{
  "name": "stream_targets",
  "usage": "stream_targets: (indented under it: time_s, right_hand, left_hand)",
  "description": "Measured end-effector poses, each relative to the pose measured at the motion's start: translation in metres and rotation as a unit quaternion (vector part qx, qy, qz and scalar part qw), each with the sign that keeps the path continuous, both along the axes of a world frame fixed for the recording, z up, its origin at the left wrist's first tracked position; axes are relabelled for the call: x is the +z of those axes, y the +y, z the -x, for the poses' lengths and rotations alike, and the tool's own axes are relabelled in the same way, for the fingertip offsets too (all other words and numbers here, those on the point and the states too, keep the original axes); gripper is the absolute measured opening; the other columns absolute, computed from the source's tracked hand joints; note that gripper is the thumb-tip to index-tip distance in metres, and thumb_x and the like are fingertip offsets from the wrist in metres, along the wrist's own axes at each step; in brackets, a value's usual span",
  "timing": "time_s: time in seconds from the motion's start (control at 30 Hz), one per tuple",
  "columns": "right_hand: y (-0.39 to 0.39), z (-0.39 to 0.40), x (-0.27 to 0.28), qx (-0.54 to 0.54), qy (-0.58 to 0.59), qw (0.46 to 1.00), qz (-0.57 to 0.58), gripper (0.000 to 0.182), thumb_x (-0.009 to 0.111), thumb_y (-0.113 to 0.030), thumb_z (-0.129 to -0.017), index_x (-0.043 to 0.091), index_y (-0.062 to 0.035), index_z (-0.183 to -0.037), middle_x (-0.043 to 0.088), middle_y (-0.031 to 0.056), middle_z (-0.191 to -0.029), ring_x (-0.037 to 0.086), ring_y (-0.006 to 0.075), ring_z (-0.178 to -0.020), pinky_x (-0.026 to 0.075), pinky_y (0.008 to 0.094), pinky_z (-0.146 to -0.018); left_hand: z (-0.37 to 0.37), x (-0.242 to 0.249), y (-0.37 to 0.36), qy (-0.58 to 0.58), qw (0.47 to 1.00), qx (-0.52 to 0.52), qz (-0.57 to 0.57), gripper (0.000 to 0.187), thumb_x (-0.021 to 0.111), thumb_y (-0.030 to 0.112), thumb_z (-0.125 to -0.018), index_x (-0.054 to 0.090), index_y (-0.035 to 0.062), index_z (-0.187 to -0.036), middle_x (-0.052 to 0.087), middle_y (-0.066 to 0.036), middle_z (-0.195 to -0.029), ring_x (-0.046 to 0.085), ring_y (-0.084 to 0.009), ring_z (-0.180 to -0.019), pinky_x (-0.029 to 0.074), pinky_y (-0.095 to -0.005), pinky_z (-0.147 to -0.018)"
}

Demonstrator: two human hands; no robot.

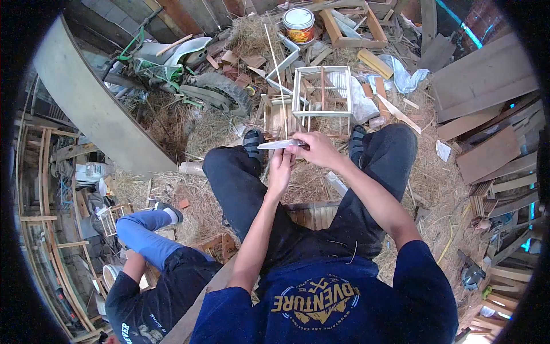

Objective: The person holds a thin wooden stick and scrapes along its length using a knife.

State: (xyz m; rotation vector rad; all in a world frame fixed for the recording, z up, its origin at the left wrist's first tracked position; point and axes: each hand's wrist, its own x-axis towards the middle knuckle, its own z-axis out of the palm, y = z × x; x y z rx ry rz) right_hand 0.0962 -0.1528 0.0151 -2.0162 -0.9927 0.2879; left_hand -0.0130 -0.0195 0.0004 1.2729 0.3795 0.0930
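In front of my knees, my right hand (314,148) is closed around the dark handle of a knife (274,145). Its pale blade points left and lies across the near end of a thin wooden stick (277,73). Just below the blade, my left hand (280,170) is closed on that stick, which stretches away from me over the floor. The fingertips of both hands are close together, partly hiding the stick's end. Beyond them stands a small white wooden frame (322,113), with a light wooden box (277,114) beside it.
Straw and wood scraps cover the floor. A paint bucket (299,26) and a wooden frame (361,42) stand at the back. A green motorbike (172,71) is back left, behind a large curved panel (97,92). Another person (172,286) sits at my left. Boards (487,77) lean on the right.
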Motion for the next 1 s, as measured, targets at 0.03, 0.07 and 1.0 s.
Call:
stream_targets:
  time_s: [0.03, 0.07, 1.0]
  right_hand:
    - [0.0, 0.0, 0.0, 0.003, -0.029, 1.0, -0.004, 0.051, 0.062, -0.055, -0.091, 0.068, -0.0068, -0.108, 0.069, 0.0188, -0.083, 0.067, 0.038, -0.081, 0.051, 0.0466, -0.073]
    - [0.0, 0.001, 0.0, 0.005, -0.058, 0.998, -0.008, 0.049, 0.063, -0.053, -0.091, 0.068, -0.0065, -0.106, 0.068, 0.0181, -0.081, 0.066, 0.0373, -0.077, 0.05, 0.0462, -0.071]
    - [-0.014, -0.006, 0.012, 0.072, -0.1, 0.992, 0.041, 0.04, 0.052, -0.047, -0.098, 0.065, -0.009, -0.096, 0.064, 0.0075, -0.092, 0.06, 0.0265, -0.095, 0.039, 0.0422, -0.085]
  left_hand:
    - [0.001, 0.001, 0.0, 0.009, 1.0, -0.005, -0.002, 0.017, 0.042, 0.017, -0.107, 0.052, 0.0046, -0.103, 0.044, 0.005, -0.078, 0.037, -0.0036, -0.063, 0.031, -0.0218, -0.053]
    - [0.001, -0.001, 0.0, 0.006, 1.0, -0.008, -0.008, 0.017, 0.042, 0.017, -0.107, 0.052, 0.0042, -0.103, 0.044, 0.005, -0.078, 0.037, -0.0037, -0.063, 0.031, -0.022, -0.053]
    - [0.007, 0.0, 0.002, 0.049, 0.985, -0.065, 0.152, 0.016, 0.048, 0.023, -0.106, 0.046, 0.0128, -0.094, 0.035, 0.006, -0.073, 0.032, -0.0051, -0.06, 0.026, -0.023, -0.052]
